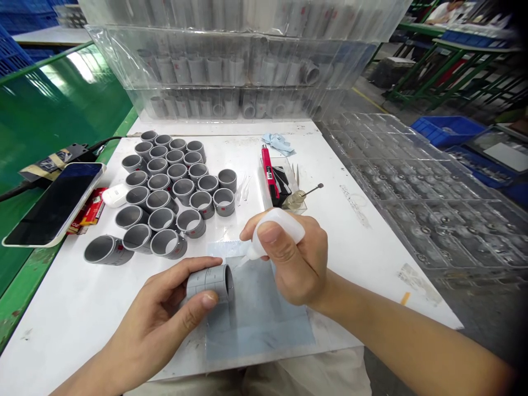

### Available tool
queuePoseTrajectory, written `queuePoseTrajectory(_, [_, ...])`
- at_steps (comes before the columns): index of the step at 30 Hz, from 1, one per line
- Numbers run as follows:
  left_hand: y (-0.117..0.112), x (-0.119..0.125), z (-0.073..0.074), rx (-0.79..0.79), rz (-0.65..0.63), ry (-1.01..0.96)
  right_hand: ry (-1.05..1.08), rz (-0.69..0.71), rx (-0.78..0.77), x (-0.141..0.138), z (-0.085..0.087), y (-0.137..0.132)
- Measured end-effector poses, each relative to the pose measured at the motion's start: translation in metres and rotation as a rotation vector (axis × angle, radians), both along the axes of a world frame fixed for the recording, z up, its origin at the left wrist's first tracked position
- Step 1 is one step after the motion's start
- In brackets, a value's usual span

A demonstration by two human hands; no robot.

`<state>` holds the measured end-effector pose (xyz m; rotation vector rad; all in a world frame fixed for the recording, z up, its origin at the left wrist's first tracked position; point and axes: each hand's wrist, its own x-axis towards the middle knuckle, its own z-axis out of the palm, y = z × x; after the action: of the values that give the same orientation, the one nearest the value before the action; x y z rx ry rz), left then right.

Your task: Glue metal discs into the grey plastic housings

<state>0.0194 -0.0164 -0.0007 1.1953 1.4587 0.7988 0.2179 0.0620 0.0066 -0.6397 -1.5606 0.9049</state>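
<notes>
Sleeves [173, 190] beyond hands, perhaps thirty

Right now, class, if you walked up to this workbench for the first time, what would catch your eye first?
At the near edge of the white table, the left hand grips a grey plastic sleeve while the right hand points a white squeeze bottle at its open end. Behind them to the left stands a tight cluster of grey sleeves. Clear trays of more sleeves are stacked at the back.
</notes>
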Motion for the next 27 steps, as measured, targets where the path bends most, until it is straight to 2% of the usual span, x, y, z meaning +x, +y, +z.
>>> queuePoseTrajectory(14, [-0.0002,-0.0018,-0.0016,0.021,-0.030,0.000,-0.013,-0.045,0.092,0.0035,0.0009,0.0007])
queuePoseTrajectory(18, [-0.0008,-0.0013,-0.0057,0.096,0.011,-0.024,0.010,-0.090,0.103,0.0078,0.0032,0.0008])
queuePoseTrajectory(22, [0.0006,-0.0013,-0.0088,0.167,-0.035,-0.057,0.011,-0.088,0.114,0.0068,0.0020,0.0008])
queuePoseTrajectory(27, [0.0013,-0.0020,-0.0077,0.063,0.009,-0.089,-0.028,-0.079,0.203,0.0030,-0.0011,0.0009])
